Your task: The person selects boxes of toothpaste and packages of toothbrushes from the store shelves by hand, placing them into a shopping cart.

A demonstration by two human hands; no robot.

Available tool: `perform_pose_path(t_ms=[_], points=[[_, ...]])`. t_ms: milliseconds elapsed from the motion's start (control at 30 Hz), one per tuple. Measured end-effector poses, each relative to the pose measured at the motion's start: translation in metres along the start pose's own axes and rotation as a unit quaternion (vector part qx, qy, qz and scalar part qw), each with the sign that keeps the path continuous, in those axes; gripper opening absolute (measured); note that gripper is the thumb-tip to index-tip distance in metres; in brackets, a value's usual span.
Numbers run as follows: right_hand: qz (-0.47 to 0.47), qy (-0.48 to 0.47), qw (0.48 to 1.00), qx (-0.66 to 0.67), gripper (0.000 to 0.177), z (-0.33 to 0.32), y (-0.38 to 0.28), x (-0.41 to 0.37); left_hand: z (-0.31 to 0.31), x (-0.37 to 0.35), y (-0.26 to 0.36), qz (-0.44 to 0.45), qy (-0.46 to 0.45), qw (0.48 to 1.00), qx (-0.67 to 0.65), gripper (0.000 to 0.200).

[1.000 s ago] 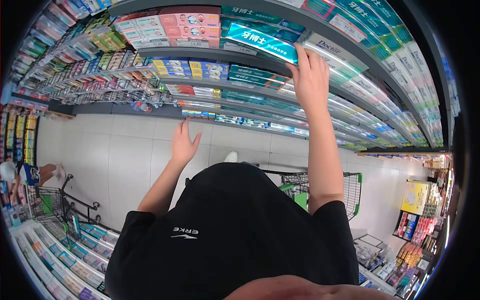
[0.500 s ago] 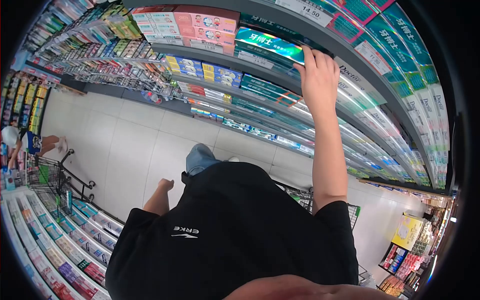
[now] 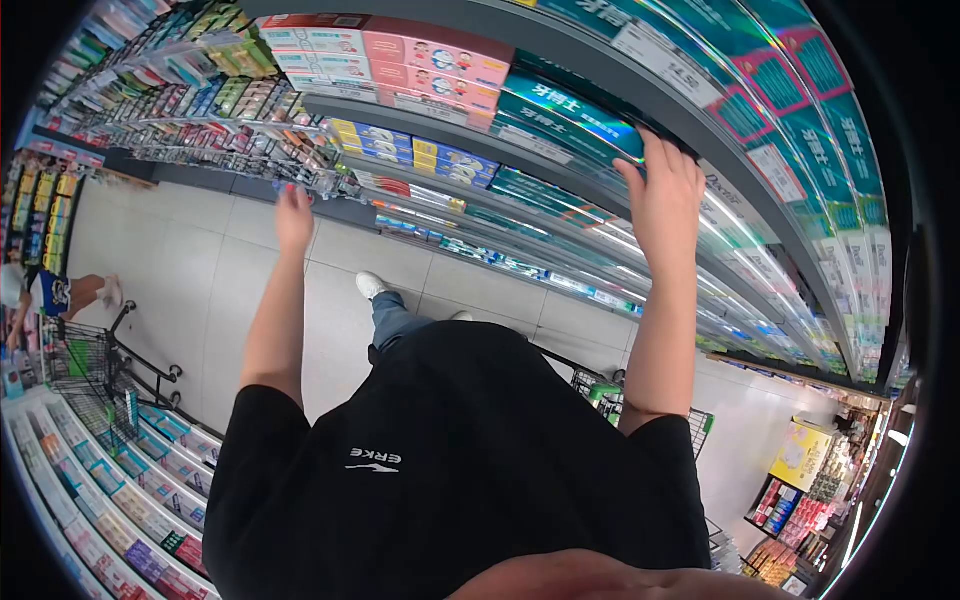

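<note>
My right hand (image 3: pixel 668 205) is at the right end of a teal, shiny toothpaste box (image 3: pixel 560 98) on the upper shelf. Its thumb lies against the front of the box, and the fingers bend over the top end, their tips partly hidden. Another teal box (image 3: pixel 535 125) lies directly beneath. My left hand (image 3: pixel 294 215) is raised over the aisle floor, in front of the lower racks and touching nothing visible. Motion blur and the viewing angle hide how its fingers are set.
Pink cartoon boxes (image 3: pixel 450 75) stand left of the teal ones, with a price rail (image 3: pixel 670 70) above. Behind my right arm is a shopping cart (image 3: pixel 600 390). Another person (image 3: pixel 75 290) with a cart (image 3: pixel 95 350) is at the left, near a lower display (image 3: pixel 130 490).
My left hand has swung up and forward from beside my body. A white shoe has come into view ahead of me. My right hand stays at the end of the toothpaste box as the view shifts.
</note>
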State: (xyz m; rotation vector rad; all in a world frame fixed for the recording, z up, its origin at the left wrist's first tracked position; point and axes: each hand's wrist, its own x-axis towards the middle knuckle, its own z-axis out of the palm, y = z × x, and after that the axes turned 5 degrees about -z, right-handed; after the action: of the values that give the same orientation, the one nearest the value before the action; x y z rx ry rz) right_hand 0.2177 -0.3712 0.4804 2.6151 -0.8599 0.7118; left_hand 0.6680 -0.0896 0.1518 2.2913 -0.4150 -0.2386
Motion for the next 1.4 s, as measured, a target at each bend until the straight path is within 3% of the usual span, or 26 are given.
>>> perform_pose_path(t_ms=[67, 133, 200, 300, 533, 667, 800, 1167, 1233, 1300, 1367, 1400], points=[[0.028, -0.007, 1.000, 0.005, 0.050, 0.001, 0.000, 0.001, -0.021, 0.036, 0.082, 0.150, 0.162, 0.973, -0.068, 0.046], [0.026, 0.005, 1.000, -0.002, 0.051, 0.002, -0.002, 0.004, -0.052, 0.051, 0.162, 0.204, 0.168, 0.952, -0.156, 0.050], [0.030, 0.016, 0.999, -0.013, 0.051, 0.003, -0.001, 0.003, -0.055, 0.067, 0.205, 0.238, 0.173, 0.922, -0.253, 0.052], [0.030, 0.035, 0.998, -0.040, 0.051, 0.012, 0.000, 0.002, -0.051, 0.062, 0.242, 0.205, 0.096, 0.900, -0.373, 0.052], [-0.002, 0.116, 0.992, -0.041, 0.038, 0.030, 0.001, -0.001, -0.035, 0.063, 0.243, 0.186, 0.095, 0.888, -0.410, 0.048], [-0.041, 0.130, 0.991, -0.016, 0.041, 0.039, -0.002, -0.005, -0.038, 0.060, 0.245, 0.170, 0.086, 0.891, -0.413, 0.049], [-0.039, 0.157, 0.986, -0.043, 0.045, 0.054, 0.004, -0.007, -0.040, 0.063, 0.239, 0.153, 0.051, 0.883, -0.440, 0.048], [-0.014, 0.176, 0.983, -0.049, 0.044, 0.057, -0.004, -0.008, -0.041, 0.066, 0.238, 0.143, 0.063, 0.900, -0.408, 0.050], [-0.016, 0.260, 0.965, 0.013, 0.045, 0.040, -0.007, -0.017, -0.037, 0.075, 0.232, 0.179, 0.066, 0.891, -0.413, 0.051], [-0.016, 0.276, 0.961, 0.005, 0.039, 0.035, -0.006, -0.043, -0.041, 0.076, 0.230, 0.153, 0.049, 0.894, -0.418, 0.052], [0.006, 0.230, 0.970, 0.073, 0.027, 0.032, -0.010, -0.072, -0.042, 0.069, 0.230, 0.147, 0.038, 0.897, -0.416, 0.053], [0.027, 0.219, 0.972, 0.078, 0.019, 0.028, -0.012, -0.081, -0.045, 0.056, 0.235, 0.163, 0.096, 0.895, -0.405, 0.051]])
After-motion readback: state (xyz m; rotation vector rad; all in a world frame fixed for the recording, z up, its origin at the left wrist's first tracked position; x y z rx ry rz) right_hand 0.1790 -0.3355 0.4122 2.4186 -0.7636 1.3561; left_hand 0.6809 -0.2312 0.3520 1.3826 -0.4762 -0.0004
